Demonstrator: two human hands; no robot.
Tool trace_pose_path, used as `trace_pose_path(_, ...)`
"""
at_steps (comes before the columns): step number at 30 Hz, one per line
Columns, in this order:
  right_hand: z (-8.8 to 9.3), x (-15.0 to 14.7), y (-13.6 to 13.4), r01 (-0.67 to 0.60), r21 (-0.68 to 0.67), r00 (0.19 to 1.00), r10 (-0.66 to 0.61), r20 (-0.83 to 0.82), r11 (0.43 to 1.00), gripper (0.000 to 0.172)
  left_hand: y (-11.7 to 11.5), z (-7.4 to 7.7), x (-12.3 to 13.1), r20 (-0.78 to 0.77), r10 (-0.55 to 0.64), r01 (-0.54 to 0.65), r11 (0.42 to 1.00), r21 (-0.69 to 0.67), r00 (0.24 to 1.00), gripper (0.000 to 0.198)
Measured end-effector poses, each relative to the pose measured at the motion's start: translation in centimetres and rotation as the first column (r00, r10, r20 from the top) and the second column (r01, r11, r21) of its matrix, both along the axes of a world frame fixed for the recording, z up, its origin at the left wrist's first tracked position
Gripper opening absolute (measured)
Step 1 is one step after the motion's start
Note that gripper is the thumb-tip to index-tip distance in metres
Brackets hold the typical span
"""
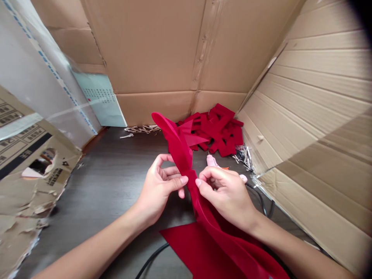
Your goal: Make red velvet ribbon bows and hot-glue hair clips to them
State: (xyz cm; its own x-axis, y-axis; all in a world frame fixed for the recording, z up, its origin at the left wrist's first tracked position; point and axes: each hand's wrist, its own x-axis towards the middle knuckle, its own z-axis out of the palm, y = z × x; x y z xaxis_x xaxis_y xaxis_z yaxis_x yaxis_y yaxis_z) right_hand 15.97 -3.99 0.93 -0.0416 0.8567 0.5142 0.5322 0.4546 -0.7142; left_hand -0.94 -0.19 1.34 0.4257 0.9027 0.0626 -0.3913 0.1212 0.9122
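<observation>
The left hand (161, 188) and right hand (225, 190) pinched the red fabric (178, 153) at its narrow middle, apparently to hold folds gathered; a pink tool (212, 160) lay handily beyond the right.

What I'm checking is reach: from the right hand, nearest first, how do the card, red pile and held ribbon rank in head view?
1. Red ribbon, at the right hand
2. Red pile, beyond that hand
3. Pale card, back left
</observation>
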Motion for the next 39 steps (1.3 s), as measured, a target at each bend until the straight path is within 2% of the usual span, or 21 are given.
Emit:
trace_pose_path(7,-0.1,-0.3,-0.1,-0.014,-0.102,0.995,0.004,-0.099,0.995,0.019,-0.2,0.2,0.3,0.046,0.012,-0.008,0.996,-0.089,0.999,0.054)
trace_pose_path(11,-0.2,-0.5,0.1,-0.002,-0.132,0.991,-0.016,-0.135,0.991,0.019,-0.5,0.3,0.5,0.045,0.039,-0.033,0.990,-0.134,0.998,0.051)
trace_pose_path(16,-0.3,-0.9,0.1,0.018,-0.090,0.995,-0.026,-0.093,0.996,0.018,-0.9,0.1,0.9,-0.023,0.137,-0.139,0.985,-0.100,0.990,0.054)
trace_pose_path(20,-0.4,-1.1,-0.2,0.025,-0.039,0.999,-0.027,-0.041,0.999,0.017,-0.9,-0.2,1.1,-0.067,0.188,-0.190,0.981,-0.028,0.980,0.047)
trace_pose_path(28,-0.4,-1.1,-0.5,0.010,0.017,0.999,-0.010,0.035,1.000,0.019,-0.8,-0.2,0.9,-0.085,0.181,-0.181,0.983,0.013,0.980,0.029)
trace_pose_path(32,-0.6,-0.6,-0.3,-0.005,0.067,0.999,0.002,0.051,0.998,0.014,-0.8,-0.1,0.7,-0.083,0.156,-0.156,0.988,0.010,0.984,0.020)
trace_pose_path(34,-0.8,-0.5,-0.1,-0.034,0.025,0.999,0.033,0.013,0.999,0.014,-0.8,-0.1,0.6,-0.061,0.117,-0.119,0.993,-0.027,0.991,0.015)
trace_pose_path(39,-1.1,-0.3,0.4,-0.114,-0.214,0.984,0.080,-0.162,0.970,0.019,-1.0,0.0,0.6,0.047,0.030,-0.023,0.989,-0.148,0.998,0.013)
